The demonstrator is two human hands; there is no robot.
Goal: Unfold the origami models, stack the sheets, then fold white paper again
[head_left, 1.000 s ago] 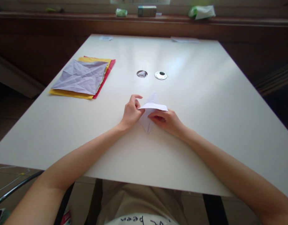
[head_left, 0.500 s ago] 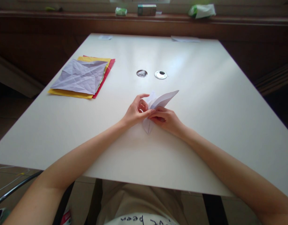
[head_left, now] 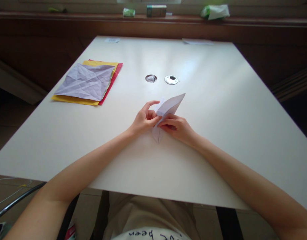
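A folded sheet of white paper (head_left: 170, 104) is held between my two hands over the middle of the table. One flap of it points up and to the right, and a narrow tip hangs down toward me. My left hand (head_left: 145, 119) pinches its left side between thumb and curled fingers, with the index finger stretched out above. On the right side, my right hand (head_left: 177, 126) grips the paper near its centre, thumb against fingers. The fingers hide the middle folds.
A stack of creased paper squares (head_left: 85, 81), white over yellow and red, lies at the left of the white table (head_left: 213, 160). Two round grommets (head_left: 171, 79) sit beyond my hands. A box (head_left: 156, 11) and a green-white packet (head_left: 215, 12) stand on the back ledge.
The upper flap of the paper has swung up and slightly left, standing steeper. My left thumb has drawn back a little to the left; my right hand stays almost in place.
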